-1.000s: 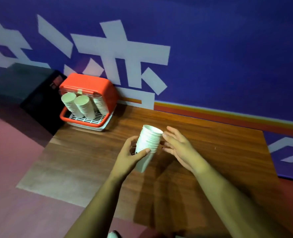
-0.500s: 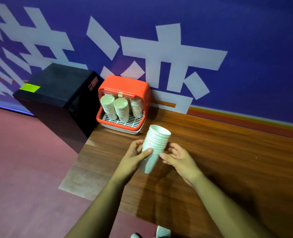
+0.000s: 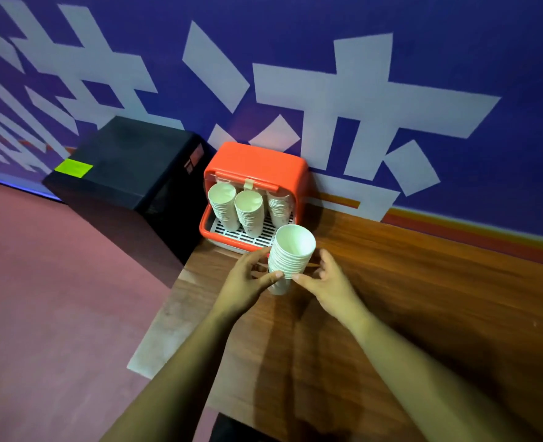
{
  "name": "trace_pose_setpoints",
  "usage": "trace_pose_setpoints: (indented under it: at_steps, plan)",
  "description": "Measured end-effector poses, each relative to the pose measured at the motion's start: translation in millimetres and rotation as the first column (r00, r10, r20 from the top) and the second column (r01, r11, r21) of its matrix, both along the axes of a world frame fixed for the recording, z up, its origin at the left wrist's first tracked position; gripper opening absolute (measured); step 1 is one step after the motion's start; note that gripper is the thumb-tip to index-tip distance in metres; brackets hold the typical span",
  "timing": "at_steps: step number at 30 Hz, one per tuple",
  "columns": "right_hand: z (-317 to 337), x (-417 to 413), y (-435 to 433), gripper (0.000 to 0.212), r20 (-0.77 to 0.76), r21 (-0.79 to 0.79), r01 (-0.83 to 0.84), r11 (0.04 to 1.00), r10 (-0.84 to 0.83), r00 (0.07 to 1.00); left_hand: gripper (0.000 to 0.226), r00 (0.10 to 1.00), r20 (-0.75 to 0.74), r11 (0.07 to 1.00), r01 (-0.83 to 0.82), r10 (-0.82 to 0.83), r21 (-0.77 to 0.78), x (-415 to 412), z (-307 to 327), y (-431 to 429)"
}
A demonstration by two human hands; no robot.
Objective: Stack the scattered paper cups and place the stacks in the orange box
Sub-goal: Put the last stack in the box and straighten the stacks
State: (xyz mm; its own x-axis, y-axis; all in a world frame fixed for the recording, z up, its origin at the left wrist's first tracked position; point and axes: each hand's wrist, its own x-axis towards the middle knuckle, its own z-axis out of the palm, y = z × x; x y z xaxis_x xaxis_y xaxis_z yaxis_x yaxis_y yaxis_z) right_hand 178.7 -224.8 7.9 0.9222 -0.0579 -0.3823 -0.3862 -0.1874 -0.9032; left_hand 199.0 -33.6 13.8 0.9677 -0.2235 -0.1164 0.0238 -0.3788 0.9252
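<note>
1. Black cabinet (image 3: 126, 164): stands on the floor just left of the tabletop (image 3: 423, 298) and takes no part in the task.
2. Orange box (image 3: 257, 164): sits at the tabletop's back left corner against the wall, its open front turned toward the person so stacks can be slid in from the near side.
3. Stacks in the box: three nested columns of paper cups, left (image 3: 222, 205), middle (image 3: 249, 212) and right (image 3: 278, 208), rest on the white slatted tray (image 3: 232, 232) and lean back, mouths up. Free floor seems to remain at the front right of the tray.
4. Left hand (image 3: 244, 282): its grip is curled around the lower left side of the held cup stack (image 3: 291, 260), thumb pressed on the rims, apparently to carry the weight.
5. Held cup stack: upright, mouth up, lifted off the tabletop just in front of the box opening, between the two hands.
6. Right hand (image 3: 327, 282): its grip pinches the stack's lower right side with thumb and fingertips, the other fingers loosely spread, probably to keep the column from tipping or sliding apart.
7. Judgement: stacking looks finished, since no loose cups are visible; what remains is setting this stack into the box.
</note>
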Motion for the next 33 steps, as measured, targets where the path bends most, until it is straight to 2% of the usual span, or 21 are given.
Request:
trace_pose_setpoints:
  at_steps: [4, 10, 15, 22, 28, 33]
  plan:
    - [-13, 36, 18, 0.086, 0.009, -0.069, 0.025, 0.997, -0.024, 1.000, 0.040, 0.999, 0.036, 0.999, -0.033, 0.034, -0.021, 38, -17, 10]
    - [-29, 72, 42, 0.087, 0.054, -0.128, 0.167, 0.978, -0.161, 0.985, 0.041, 0.998, 0.062, 0.995, 0.033, -0.027, -0.091, 91, -49, 25]
    - [-43, 92, 57, 0.076, 0.043, -0.056, 0.239, 0.969, -0.237, 0.970, 0.044, 0.997, 0.041, 0.995, 0.071, -0.069, -0.069, 121, -74, 32]
    - [-55, 117, 62, 0.077, 0.040, -0.063, 0.292, 0.954, -0.290, 0.956, 0.041, 0.999, 0.012, 0.998, 0.043, -0.042, -0.053, 141, -83, 26]
    - [-78, 121, 64, 0.080, 0.073, -0.227, 0.276, 0.934, -0.266, 0.961, 0.039, 0.980, -0.151, 0.992, 0.125, -0.126, -0.017, 144, -94, 32]
    - [-92, 134, 71, 0.081, 0.118, -0.379, 0.247, 0.892, -0.218, 0.969, 0.029, 0.974, -0.222, 0.999, -0.027, 0.031, 0.018, 152, -97, 47]
